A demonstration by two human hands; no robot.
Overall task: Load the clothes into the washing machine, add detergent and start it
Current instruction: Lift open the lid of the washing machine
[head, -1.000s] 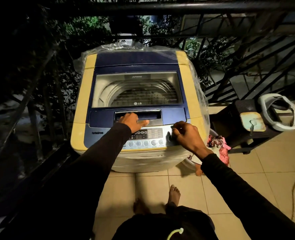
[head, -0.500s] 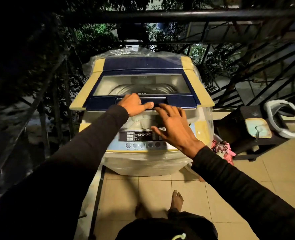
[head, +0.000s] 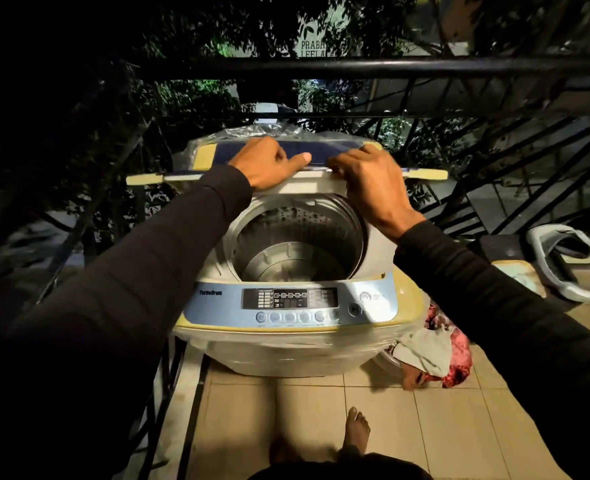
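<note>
From my head view, the lid (head: pixel 286 174) of the washing machine (head: pixel 286 344) has gone from half raised half a second ago to folded up toward the far side, so I now see it nearly edge-on, with its yellow ends sticking out left and right. My left hand (head: pixel 265 164), which had the lid's handle before, still has its grip curled over the lid's folded edge, thumb stretched along it to the right. My right hand (head: pixel 373 181), which was open and reaching over the control panel (head: pixel 290 303) earlier, has come up and now curls its fingers over the same edge just right of the left hand. With the lid out of the way the steel drum (head: pixel 297 244) is open to view, and I see nothing lying in it, only its perforated wall and the ribbed base. The clothes (head: pixel 435 348), a pale piece on top of a red patterned one, are heaped in a basin (head: pixel 385 362) on the tiled floor (head: pixel 425 427), just beside the machine's near right corner. Clear plastic wrap (head: pixel 272 131) covers the machine's far end below the railing (head: pixel 355 65).
</note>
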